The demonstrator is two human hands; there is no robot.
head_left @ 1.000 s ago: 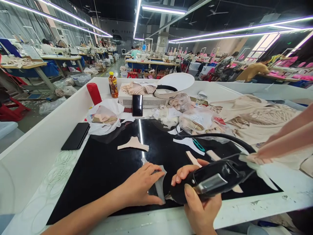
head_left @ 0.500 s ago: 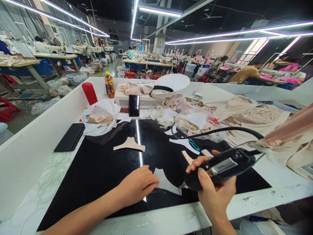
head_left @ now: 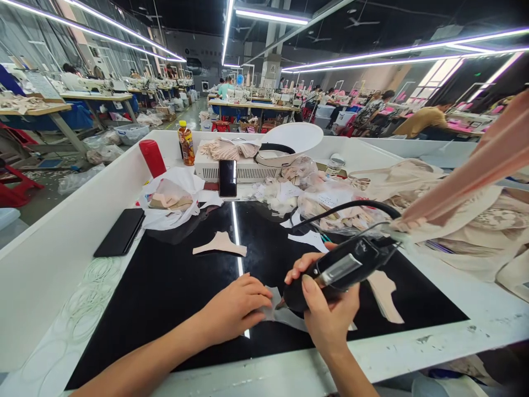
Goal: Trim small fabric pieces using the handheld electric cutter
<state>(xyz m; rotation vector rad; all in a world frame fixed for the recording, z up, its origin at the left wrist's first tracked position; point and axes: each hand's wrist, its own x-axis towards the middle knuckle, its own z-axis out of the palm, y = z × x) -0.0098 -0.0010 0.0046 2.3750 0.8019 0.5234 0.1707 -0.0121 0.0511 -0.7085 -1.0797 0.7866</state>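
Observation:
Near the front of the glossy black mat, my left hand presses its bent fingers on the left end of a thin whitish cut piece. My right hand is wrapped round a black corded handheld power tool. The tool tilts down to the left, its narrow tip at the whitish piece close to my left fingers; whether it touches I cannot tell. Part of the piece is hidden under my right hand. A beige cut piece lies farther back, another beige piece right of the tool.
A black cable and pink cloth strip trail from the tool. Behind the mat are a phone, bottle and bagged scraps. A black flat case lies left; beige fabric is heaped right.
My right hand has moved left with the power tool, bringing its tip along the whitish piece toward my left hand. The beige piece on the right has come into sight. My left hand stays nearly in place.

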